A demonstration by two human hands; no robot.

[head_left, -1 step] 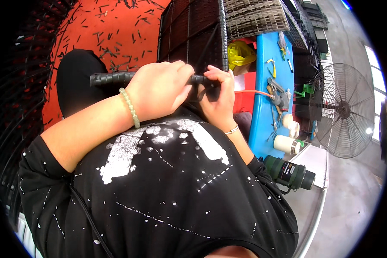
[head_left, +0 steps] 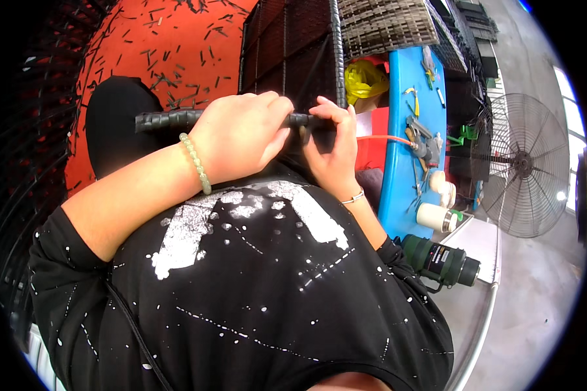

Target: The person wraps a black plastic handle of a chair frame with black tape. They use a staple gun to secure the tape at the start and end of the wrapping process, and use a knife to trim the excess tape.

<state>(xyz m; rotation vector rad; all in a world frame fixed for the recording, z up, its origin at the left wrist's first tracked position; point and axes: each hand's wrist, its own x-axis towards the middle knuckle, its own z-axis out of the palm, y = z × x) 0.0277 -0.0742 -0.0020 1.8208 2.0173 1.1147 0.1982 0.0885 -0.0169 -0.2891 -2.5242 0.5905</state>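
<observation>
A bar wrapped in flat black wicker strip lies crosswise in front of my body, above my lap. My left hand is closed over its middle, knuckles up, and a green bead bracelet circles that wrist. At the bar's right part, my right hand pinches it, with the index finger over the top and the thumb below. Between the two hands a short piece of the bar shows. Whatever lies under my left palm is hidden. Just beyond my hands stands a dark woven wicker panel with a braided edge.
Cut black strip pieces litter the red floor covering. To the right, a blue table bears an air tool with an orange hose, hand tools and a white cup. Nearby are a green bottle, a fan and a yellow bag.
</observation>
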